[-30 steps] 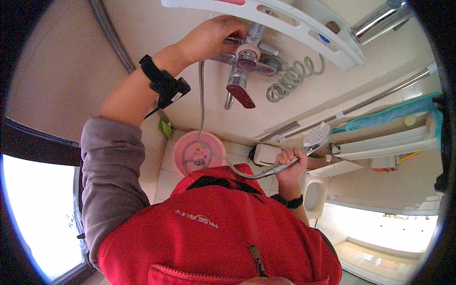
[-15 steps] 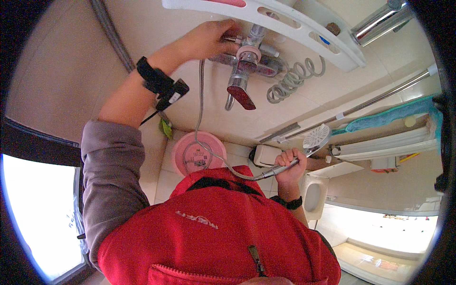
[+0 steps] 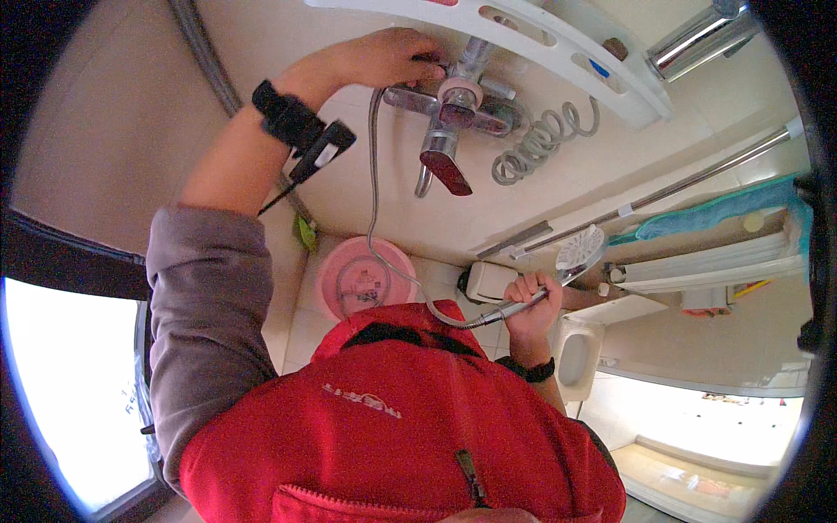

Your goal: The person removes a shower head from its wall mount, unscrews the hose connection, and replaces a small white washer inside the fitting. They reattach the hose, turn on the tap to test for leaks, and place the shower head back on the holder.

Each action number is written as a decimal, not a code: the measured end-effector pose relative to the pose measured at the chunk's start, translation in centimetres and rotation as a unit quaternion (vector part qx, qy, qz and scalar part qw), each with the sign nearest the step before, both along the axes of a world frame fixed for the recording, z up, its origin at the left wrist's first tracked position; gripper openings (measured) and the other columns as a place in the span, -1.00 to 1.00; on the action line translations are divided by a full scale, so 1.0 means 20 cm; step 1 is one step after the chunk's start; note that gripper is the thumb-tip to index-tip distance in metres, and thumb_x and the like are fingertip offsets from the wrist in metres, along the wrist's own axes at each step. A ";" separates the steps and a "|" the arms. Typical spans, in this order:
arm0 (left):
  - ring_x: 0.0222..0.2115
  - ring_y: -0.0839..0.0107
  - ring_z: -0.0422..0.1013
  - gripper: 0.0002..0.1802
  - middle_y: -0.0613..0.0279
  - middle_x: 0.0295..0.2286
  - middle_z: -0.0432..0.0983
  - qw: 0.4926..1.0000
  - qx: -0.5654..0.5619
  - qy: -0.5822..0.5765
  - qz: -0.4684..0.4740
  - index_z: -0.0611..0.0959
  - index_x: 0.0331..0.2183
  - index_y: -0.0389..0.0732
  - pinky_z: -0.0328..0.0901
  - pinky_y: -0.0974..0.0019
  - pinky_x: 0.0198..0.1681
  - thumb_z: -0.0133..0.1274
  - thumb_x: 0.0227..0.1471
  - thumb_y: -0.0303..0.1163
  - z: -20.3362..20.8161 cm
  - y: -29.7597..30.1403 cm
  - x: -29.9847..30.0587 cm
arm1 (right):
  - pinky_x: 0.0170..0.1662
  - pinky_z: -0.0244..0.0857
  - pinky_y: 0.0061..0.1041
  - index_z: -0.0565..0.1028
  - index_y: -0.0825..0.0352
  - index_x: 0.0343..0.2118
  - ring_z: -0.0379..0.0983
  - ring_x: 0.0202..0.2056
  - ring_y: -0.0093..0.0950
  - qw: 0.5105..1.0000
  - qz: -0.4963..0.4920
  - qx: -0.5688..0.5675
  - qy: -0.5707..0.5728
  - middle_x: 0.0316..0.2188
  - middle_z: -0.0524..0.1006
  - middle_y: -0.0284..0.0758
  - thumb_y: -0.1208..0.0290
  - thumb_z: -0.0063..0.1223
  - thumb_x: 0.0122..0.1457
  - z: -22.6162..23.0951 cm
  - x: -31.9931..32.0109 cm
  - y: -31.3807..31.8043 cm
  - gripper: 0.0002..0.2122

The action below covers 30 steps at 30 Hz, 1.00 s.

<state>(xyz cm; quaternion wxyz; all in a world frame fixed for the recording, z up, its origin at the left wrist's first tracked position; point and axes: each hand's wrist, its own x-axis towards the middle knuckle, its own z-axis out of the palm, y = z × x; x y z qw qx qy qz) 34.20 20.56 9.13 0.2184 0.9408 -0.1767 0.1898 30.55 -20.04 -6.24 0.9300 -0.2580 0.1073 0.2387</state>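
A left hand [image 3: 397,57] works at the left of a chrome faucet [image 3: 456,113], its grip hidden; the wrist has shifted farther, baring more of the hose's [image 3: 373,200] upper bend. The right hand [image 3: 532,307] stays wrapped around a shower head [image 3: 582,251] at right, near a pink basin [image 3: 325,279] to its left.

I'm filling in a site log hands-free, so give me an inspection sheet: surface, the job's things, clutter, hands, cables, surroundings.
Surface: pale wall behind the mixer tap.
Job's things: shower head on a grey hose, which runs up toward the tap.
Clutter: pink basin on the floor, contents unclear.
Hands: right hand closed around the shower head's handle; left hand at the tap's left side, grip partly hidden.
Cables: thin black cord at the left wrist.
Surroundings: white shelf, coiled grey tube, turquoise cloth.
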 end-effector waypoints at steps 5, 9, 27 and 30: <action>-0.49 0.22 0.46 -0.66 0.08 -0.52 0.52 0.963 -0.107 0.246 -0.025 0.56 -0.35 -0.29 0.36 0.21 -0.36 -0.01 0.06 -0.17 0.04 0.02 0.06 | -0.60 0.03 -0.58 0.23 0.18 -0.60 0.03 -0.70 -0.61 0.999 0.014 -0.022 -0.031 -0.73 0.12 -0.49 0.36 -0.08 0.08 -0.03 -0.02 -0.01 -0.82; -0.43 0.09 0.47 -0.73 0.01 -0.48 0.53 0.985 0.144 -0.088 0.023 0.58 -0.38 -0.26 0.36 0.12 -0.34 0.02 0.00 -0.23 -0.06 0.01 0.00 | -0.58 0.05 -0.58 0.25 0.18 -0.57 0.05 -0.69 -0.61 0.999 0.030 0.008 -0.035 -0.72 0.14 -0.49 0.35 -0.07 0.07 -0.08 -0.02 0.00 -0.85; -0.34 -0.01 0.46 -0.68 -0.08 -0.41 0.53 0.974 0.110 0.197 -0.031 0.60 -0.35 -0.26 0.37 0.07 -0.25 0.13 -0.16 -0.24 0.21 -0.23 0.21 | -0.57 0.03 -0.61 0.24 0.17 -0.59 0.04 -0.70 -0.64 0.998 0.032 0.005 -0.050 -0.72 0.15 -0.51 0.35 -0.09 0.06 0.00 0.02 -0.24 -0.84; -0.35 -0.01 0.47 -0.68 -0.09 -0.41 0.53 0.981 0.173 0.083 0.010 0.61 -0.35 -0.27 0.38 0.07 -0.26 0.13 -0.17 -0.26 0.17 -0.31 0.20 | -0.56 0.04 -0.61 0.25 0.16 -0.59 0.04 -0.69 -0.64 0.997 0.026 0.030 -0.065 -0.71 0.14 -0.52 0.36 -0.10 0.05 -0.05 0.07 -0.33 -0.85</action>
